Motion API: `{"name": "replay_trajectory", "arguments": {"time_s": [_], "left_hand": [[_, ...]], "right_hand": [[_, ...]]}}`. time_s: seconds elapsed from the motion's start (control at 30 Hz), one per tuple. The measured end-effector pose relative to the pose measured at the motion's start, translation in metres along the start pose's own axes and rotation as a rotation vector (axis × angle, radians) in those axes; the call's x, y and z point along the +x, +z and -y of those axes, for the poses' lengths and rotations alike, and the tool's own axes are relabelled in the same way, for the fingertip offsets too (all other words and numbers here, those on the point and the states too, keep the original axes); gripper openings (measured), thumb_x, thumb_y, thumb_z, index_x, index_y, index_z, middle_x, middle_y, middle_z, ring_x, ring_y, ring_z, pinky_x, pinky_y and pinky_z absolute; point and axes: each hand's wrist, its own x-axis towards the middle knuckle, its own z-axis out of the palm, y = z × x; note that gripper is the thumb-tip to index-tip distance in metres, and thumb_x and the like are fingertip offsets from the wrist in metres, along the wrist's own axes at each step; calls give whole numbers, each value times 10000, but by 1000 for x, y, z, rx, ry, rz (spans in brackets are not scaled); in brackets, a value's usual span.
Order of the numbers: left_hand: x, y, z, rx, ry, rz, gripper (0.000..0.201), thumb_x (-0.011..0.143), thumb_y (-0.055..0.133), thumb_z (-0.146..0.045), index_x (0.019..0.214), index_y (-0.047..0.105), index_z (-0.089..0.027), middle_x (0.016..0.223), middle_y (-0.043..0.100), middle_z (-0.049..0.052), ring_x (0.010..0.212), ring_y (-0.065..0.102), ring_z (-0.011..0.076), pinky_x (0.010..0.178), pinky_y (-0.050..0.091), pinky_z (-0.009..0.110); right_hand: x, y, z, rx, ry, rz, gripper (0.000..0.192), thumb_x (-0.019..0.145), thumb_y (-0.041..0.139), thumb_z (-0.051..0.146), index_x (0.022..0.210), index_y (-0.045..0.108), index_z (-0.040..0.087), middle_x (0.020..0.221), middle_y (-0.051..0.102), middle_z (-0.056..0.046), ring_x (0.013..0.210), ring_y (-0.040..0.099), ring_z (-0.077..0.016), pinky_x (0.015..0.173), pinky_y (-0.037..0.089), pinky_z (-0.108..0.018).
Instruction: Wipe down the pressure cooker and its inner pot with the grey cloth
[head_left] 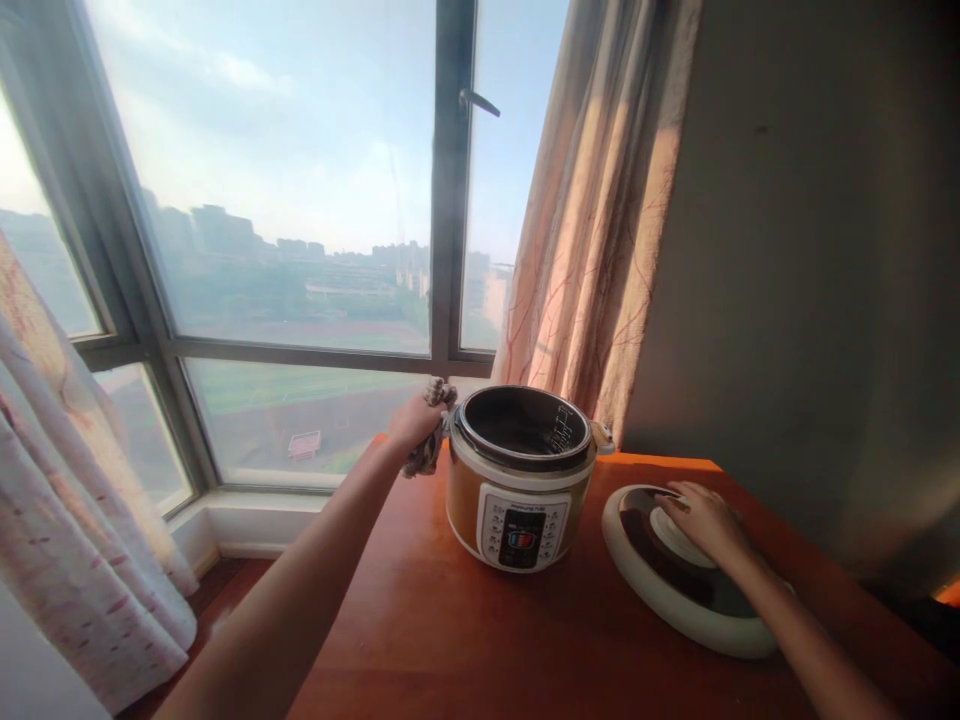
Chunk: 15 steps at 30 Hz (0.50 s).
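An electric pressure cooker [465, 490], white and brown with a front control panel, stands upright on the table without its lid. Its dark inner pot [517, 420] shows measuring marks on the wall and looks empty. At the cooker's left side, my left hand [418, 420] is closed around a crumpled patterned cloth [424, 455], close to the side handle. The cooker lid [637, 545], cream with a dark brown ring, lies on the table to the right. My right hand [705, 520] has its fingers over the lid's round knob; the palm side is hidden.
The reddish-brown wooden table [420, 640] carries the cooker and lid. Behind it are a large window [300, 180] and a hanging curtain [592, 220]. Another curtain [67, 520] hangs at left. A grey wall [795, 250] borders the right side.
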Motion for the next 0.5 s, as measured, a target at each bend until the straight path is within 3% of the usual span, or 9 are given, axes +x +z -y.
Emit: {"name": "replay_trajectory", "arguments": {"time_s": [0.1,0.27,0.37,0.5], "left_hand": [[-4,-14,-11,82,48,6,309,822,591,-471,962,718,-226,1044,756,157,999,697,381,831,516,444],[-5,-32,-34,170,49,-16,346,871,485,-442,973,730,-220,1007,768,128,936,720,317,730,515,337],[-9,-36,-53,208,77,-58,405,887,454,-483,1033,735,-231,1060,769,108,978,716,305,741,512,313],[-20,-37,-78,381,148,31,506,852,473,-621,983,756,-222,1028,774,131,964,720,332,755,521,336]], "right_hand": [[13,-29,33,215,-53,-120,439,867,474,459,1070,731,167,1179,726,-158,1094,674,-312,955,502,-411],[22,-75,103,578,-82,-22,400,871,498,512,912,750,205,937,781,-77,916,714,-244,804,506,-306],[26,-89,134,616,-28,65,459,884,470,549,791,740,190,766,761,-66,697,690,-207,674,480,-284],[37,-92,156,450,-15,205,520,919,429,560,675,706,194,622,704,-40,552,617,-161,599,429,-263]]}}
